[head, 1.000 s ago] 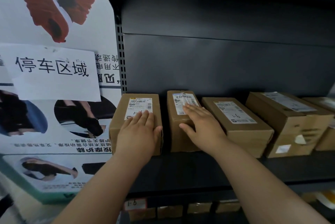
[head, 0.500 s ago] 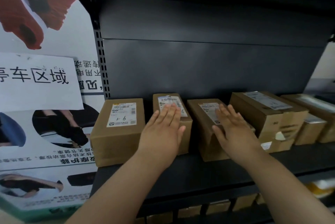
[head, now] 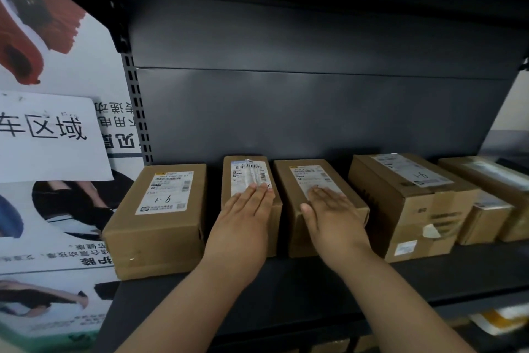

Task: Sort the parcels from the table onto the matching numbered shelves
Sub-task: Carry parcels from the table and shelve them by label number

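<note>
While both grips are lying open, left hand is resting on narrow parcel, right hand on wider parcel. Uneven pushing could skew either.

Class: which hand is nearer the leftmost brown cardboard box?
Left. The left hand rests on the neighbouring box, right of the leftmost brown cardboard box; the right hand, one box farther.

Two bare hands and bare forearms reach in over the dark shelf. The left hand and the right hand are uncovered, with smooth backs and slender fingers. The forearms are unclothed along all that shows, from the wrists above the shelf's front edge to the picture's bottom edge below it.
</note>
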A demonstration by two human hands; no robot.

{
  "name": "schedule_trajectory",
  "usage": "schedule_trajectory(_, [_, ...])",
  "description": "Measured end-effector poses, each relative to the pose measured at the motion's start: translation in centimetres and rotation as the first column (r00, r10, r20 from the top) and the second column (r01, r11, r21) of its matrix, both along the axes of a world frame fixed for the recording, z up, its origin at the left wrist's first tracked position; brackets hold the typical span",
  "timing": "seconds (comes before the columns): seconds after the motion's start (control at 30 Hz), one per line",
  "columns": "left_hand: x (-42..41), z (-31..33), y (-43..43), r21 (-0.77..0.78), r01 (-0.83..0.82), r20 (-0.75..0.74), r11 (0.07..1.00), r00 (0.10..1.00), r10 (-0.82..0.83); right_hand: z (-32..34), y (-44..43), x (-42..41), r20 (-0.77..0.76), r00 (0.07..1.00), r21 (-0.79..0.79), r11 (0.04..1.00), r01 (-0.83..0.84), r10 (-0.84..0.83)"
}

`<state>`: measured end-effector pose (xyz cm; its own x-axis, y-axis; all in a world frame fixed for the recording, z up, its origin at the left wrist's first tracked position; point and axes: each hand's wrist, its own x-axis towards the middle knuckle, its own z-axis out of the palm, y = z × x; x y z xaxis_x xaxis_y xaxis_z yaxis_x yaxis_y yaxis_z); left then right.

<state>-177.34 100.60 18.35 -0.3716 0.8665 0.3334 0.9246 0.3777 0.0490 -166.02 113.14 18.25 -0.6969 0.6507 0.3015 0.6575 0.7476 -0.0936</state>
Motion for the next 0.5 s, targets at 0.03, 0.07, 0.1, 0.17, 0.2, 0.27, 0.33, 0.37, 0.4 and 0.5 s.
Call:
schedule_trajectory(0.03, [0.1,0.1,0.1,-0.002,-0.009,-0.005,1.0,1.0,0.009,0.0,0.1,-0.1,0.005,1.0,-0.001,1.0,-0.001,0.001])
schedule_trajectory(0.07, [0.2,0.2,0.1,-0.004,-0.02,-0.009,1.0,1.0,0.02,0.0,0.2,-0.2,0.014,1.0,-0.003,1.0,0.0,0.0])
schedule_trajectory(0.1, [0.3,0.3,0.1,-0.004,-0.033,-0.011,0.999,0.999,0.033,0.0,0.3,-0.2,0.023,1.0,-0.008,1.0,0.0,0.0])
schedule_trajectory(0.17, [0.4,0.5,0.1,-0.006,-0.06,-0.015,0.998,0.998,0.06,0.1,0.3,-0.2,0.04,0.999,-0.02,1.0,-0.008,0.008])
schedule_trajectory(0.2, [0.5,0.6,0.2,-0.009,-0.072,-0.021,0.997,0.997,0.072,0.1,0.2,0.0,0.052,0.999,-0.017,1.0,-0.011,0.012])
schedule_trajectory(0.27, [0.8,1.0,0.5,-0.025,-0.092,-0.039,0.995,0.995,0.091,0.5,0.3,0.6,0.045,0.999,0.02,1.0,-0.02,0.019])
schedule_trajectory(0.33, [1.4,1.5,1.2,-0.03,-0.093,-0.048,0.995,0.995,0.091,1.6,0.7,1.7,0.008,1.0,0.062,0.998,-0.016,0.016])
schedule_trajectory(0.37, [1.8,1.8,1.8,-0.021,-0.083,-0.047,0.996,0.996,0.082,2.3,1.1,2.5,-0.004,1.0,0.074,0.997,-0.005,0.005])
schedule_trajectory(0.4, [2.4,2.1,2.5,-0.008,-0.068,-0.049,0.998,0.996,0.068,3.1,1.7,3.4,-0.012,1.0,0.089,0.996,0.014,-0.013])
schedule_trajectory(0.5, [4.2,2.2,5.0,0.028,0.008,-0.053,1.0,0.999,-0.007,5.1,3.7,6.4,-0.046,0.996,0.134,0.987,0.083,-0.077])
